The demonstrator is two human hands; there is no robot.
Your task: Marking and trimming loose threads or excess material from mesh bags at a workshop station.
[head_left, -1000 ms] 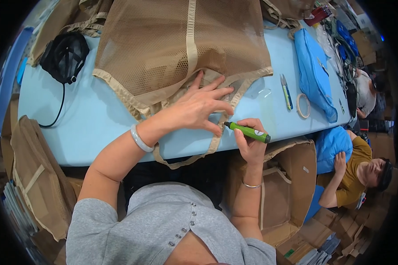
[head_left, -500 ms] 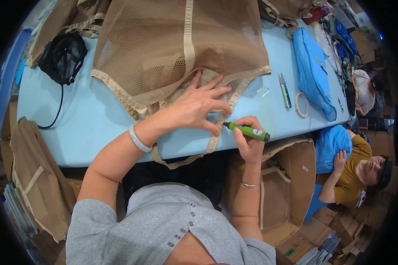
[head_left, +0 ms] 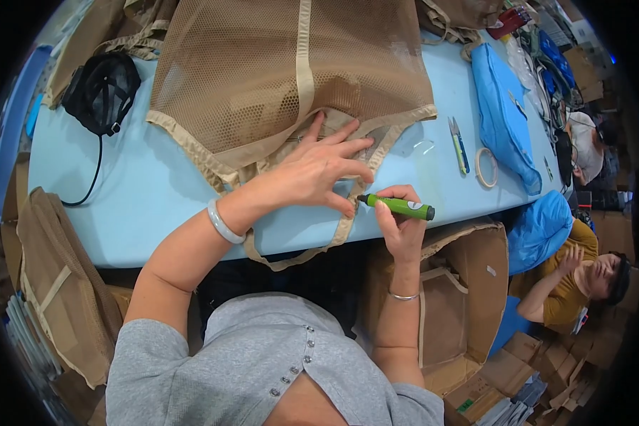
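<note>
A brown mesh bag (head_left: pixel 227 78) with beige binding is spread over the light blue table. My left hand (head_left: pixel 318 170) presses on its near edge with the fingers spread apart. The bag's beige strap (head_left: pixel 291 261) loops down over the table's front edge. In my right hand (head_left: pixel 403 231) is a green marker pen (head_left: pixel 403 206), its dark tip pointing left at the strap, close to my left thumb. Whether the tip touches the strap I cannot tell.
Small scissors (head_left: pixel 459 147), a tape roll (head_left: pixel 486 168) and a blue bag (head_left: pixel 503 117) lie to the right. A black mesh item (head_left: pixel 101 92) with a cord sits at left. An open carton (head_left: pixel 486 284) stands below the table, near a co-worker (head_left: pixel 571 273).
My hands and the marker pen hold almost the same place. At right, the co-worker's hand has come off the blue bundle and moved toward their chest.
</note>
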